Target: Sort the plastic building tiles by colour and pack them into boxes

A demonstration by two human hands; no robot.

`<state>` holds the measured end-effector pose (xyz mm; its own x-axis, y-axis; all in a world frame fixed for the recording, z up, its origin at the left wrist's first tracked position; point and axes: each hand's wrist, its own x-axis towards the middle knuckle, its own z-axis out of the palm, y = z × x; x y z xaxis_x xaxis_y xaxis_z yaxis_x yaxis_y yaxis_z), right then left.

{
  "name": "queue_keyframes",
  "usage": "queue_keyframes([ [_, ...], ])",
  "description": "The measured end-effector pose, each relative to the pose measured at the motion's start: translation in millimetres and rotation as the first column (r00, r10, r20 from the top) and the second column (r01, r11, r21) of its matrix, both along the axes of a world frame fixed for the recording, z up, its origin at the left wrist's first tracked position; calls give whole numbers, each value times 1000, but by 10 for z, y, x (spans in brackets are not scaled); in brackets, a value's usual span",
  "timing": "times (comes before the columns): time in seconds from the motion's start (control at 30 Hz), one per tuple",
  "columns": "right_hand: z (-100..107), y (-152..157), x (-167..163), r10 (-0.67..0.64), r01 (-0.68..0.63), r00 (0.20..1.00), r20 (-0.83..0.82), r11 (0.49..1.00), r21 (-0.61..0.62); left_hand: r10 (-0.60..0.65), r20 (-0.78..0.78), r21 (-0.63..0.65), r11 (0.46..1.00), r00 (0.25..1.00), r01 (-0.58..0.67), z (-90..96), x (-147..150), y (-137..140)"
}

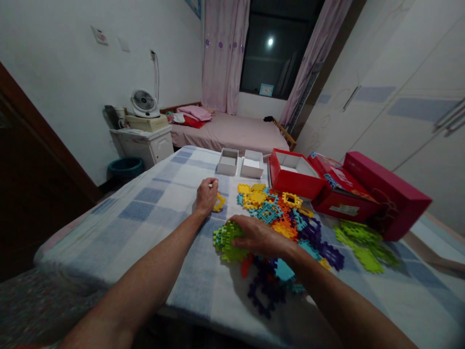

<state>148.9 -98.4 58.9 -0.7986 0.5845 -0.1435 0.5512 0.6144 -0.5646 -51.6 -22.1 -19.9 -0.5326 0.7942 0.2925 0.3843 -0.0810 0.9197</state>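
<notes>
My right hand (256,235) is closed on a stack of light green interlocking plastic pieces (225,241) with toothed edges, low over the table. My left hand (207,195) is curled up left of the pile, and whatever its fingers may hold is hidden. Just beside it a yellow toothed piece (219,202) shows, partly covered by the hand. To the right spreads a heap of similar pieces: yellow ones (254,198), turquoise ones (269,212), orange ones (285,228) and purple ones (332,255). My right forearm hides part of this heap.
Two small white boxes (228,169) and an open red box (296,186) stand along the far side of the checked tablecloth (145,213). Farther right are another red box (341,206), a dark pink box (392,194) and more green pieces (366,252). A bed (240,131) lies beyond.
</notes>
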Motion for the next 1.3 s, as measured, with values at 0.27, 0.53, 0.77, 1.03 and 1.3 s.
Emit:
queue_keyframes([
  [0.27, 4, -106, 88, -97, 108, 988, -124, 990, 85, -31, -119, -16, 999, 992, 30, 5, -4, -17],
  [0.53, 82, -149, 271, -204, 186, 939, -278, 979, -89, -90, -153, -60, 995, 984, 82, 15, 8, -37],
  [0.77, 207, 90, 1348, -612, 609, 663, -431, 776, -164, -190, -128, -189, 968, 973, 164, 73, 26, -85],
  [1.03, 141, 548, 2732, -882, 912, 398, -251, 411, 4, -176, -172, -156, 976, 969, 150, 74, 36, -81],
  [1.3, 160, 442, 2213, -790, 721, 571, -224, 352, 596, -166, -186, -122, 982, 968, 145, 59, 51, -88],
])
